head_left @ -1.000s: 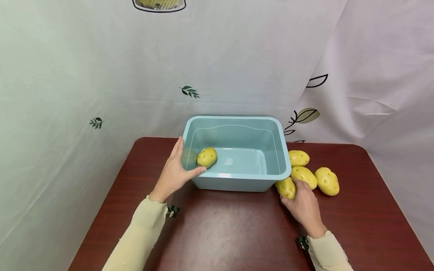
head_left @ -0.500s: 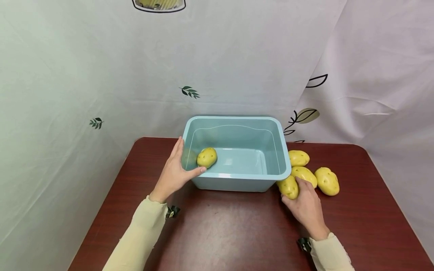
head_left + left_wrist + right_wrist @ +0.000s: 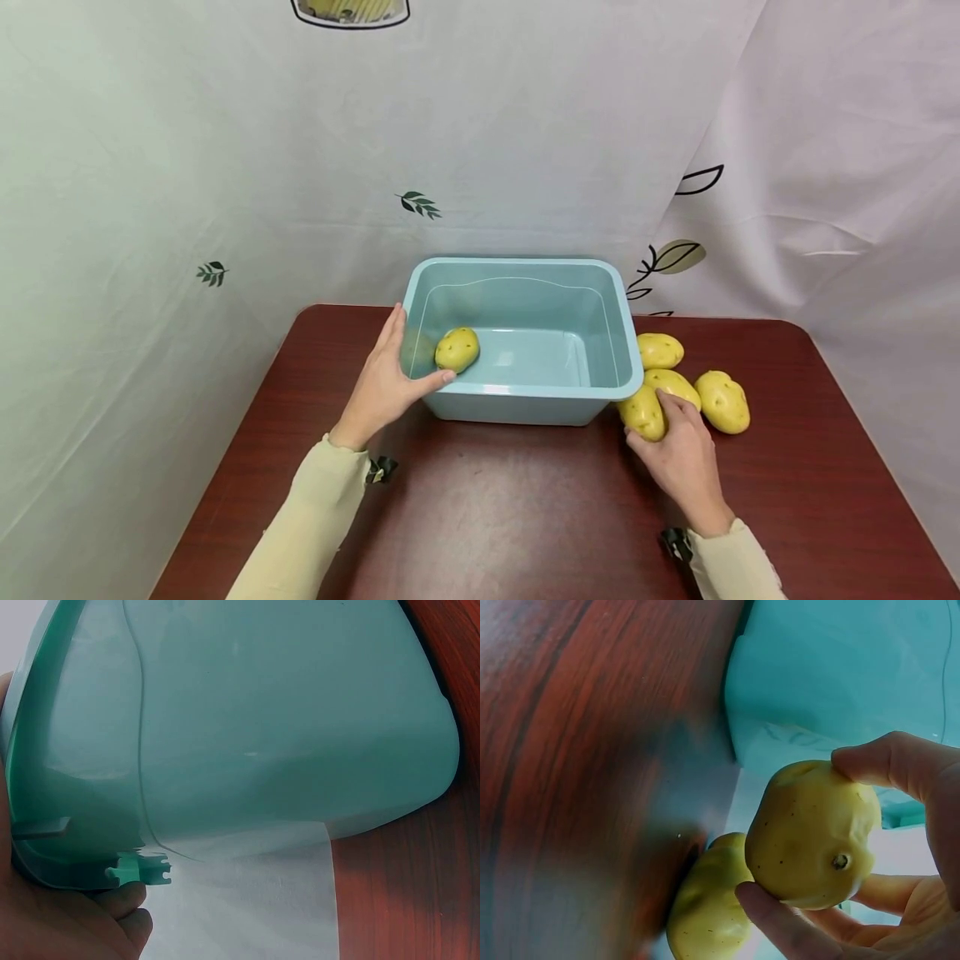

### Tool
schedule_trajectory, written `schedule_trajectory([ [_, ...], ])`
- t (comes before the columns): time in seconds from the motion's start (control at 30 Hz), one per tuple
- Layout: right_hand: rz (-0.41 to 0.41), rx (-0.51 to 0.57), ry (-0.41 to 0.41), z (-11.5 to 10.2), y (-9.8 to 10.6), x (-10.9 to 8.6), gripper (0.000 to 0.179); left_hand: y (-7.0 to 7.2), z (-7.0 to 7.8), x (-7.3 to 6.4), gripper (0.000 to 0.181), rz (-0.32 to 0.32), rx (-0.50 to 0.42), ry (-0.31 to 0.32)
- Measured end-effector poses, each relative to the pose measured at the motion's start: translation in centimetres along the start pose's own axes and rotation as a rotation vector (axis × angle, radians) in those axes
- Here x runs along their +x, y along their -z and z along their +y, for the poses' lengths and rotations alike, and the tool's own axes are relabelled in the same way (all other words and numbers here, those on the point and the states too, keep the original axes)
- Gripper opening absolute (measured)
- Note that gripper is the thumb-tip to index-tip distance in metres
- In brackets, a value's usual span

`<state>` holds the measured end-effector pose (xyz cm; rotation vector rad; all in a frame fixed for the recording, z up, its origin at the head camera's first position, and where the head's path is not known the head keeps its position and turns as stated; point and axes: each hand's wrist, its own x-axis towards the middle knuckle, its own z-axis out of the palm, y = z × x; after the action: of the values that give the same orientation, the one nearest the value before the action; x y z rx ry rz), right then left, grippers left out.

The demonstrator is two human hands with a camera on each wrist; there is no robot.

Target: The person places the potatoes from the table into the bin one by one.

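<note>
On the table [image 3: 495, 517], the blue tub [image 3: 517, 409] stands at the far side, its near left corner framed by your left hand [image 3: 384, 392], thumb and fingers spread wide along the rim, apparently to steady it. Your right hand [image 3: 684, 462], partly closed, pinches one potato [image 3: 642, 414] between thumb and fingertips beside the tub's near right corner, a hold that seems to suit its rounded sides. Another potato [image 3: 457, 350] lies at the tub's left end, and three loose potatoes [image 3: 723, 402] sit to its right, probably for that hand's easy reach.
</note>
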<state>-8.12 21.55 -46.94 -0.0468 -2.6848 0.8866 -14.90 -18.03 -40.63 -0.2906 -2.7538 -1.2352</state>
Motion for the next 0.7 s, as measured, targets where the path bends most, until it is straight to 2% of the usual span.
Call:
schedule_trajectory([
  [0.7,0.081,0.004,0.019,0.47,0.89,-0.21,0.072,-0.06,-0.01,0.02,0.117,-0.001,0.001,0.003],
])
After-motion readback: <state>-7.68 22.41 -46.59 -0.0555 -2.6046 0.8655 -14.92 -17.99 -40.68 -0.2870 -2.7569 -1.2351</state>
